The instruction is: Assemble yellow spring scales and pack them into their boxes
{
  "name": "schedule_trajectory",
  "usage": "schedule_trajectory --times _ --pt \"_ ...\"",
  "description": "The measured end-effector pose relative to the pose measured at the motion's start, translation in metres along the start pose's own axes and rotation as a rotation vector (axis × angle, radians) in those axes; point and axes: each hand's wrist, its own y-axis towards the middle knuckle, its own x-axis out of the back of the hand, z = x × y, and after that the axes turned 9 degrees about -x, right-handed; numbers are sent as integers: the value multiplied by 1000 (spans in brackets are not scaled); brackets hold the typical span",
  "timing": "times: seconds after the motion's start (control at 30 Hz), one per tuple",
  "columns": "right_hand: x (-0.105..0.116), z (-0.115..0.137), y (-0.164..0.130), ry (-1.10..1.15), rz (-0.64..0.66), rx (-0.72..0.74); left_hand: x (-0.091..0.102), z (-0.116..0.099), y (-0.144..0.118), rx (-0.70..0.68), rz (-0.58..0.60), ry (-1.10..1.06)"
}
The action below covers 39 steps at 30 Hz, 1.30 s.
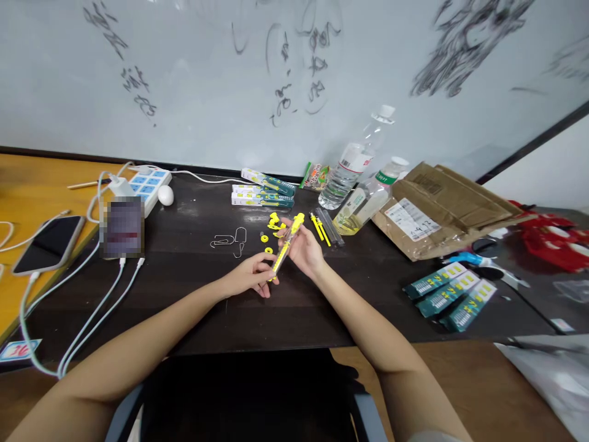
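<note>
Both my hands hold one yellow and clear pen (288, 244) above the dark table (193, 301). My left hand (251, 276) pinches its lower tip. My right hand (306, 252) grips the barrel near the middle, with the yellow cap end pointing up and away. Small yellow pen parts (272, 230) lie on the table just behind the pen. Two loose yellow pens (321, 228) rest to the right of my right hand. Bent metal clips (230, 240) lie to the left.
Green pen boxes lie at the back (262, 189) and at the right (448, 294). Two plastic bottles (356, 178), a cardboard package (437, 209), a power strip (147, 184), a phone (48, 244) with white cables and red items (552, 239) surround the work area.
</note>
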Motion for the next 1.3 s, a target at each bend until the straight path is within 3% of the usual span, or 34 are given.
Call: schedule_trajectory --times 0.2,0.5,0.8,1.07,1.3 --pt "-3 -3 -2 -90 -38 11 0 4 1 -43 -99 99" --pt "-5 -11 -2 -324 -129 92 -4 6 0 -57 -95 121" --pt "-8 -17 -1 -341 -120 62 0 9 2 -87 -146 149" --pt "-6 -15 0 -322 -178 135 -6 2 0 2 -48 -37" --pt "2 -5 3 -295 -246 188 -6 5 -2 53 48 -77"
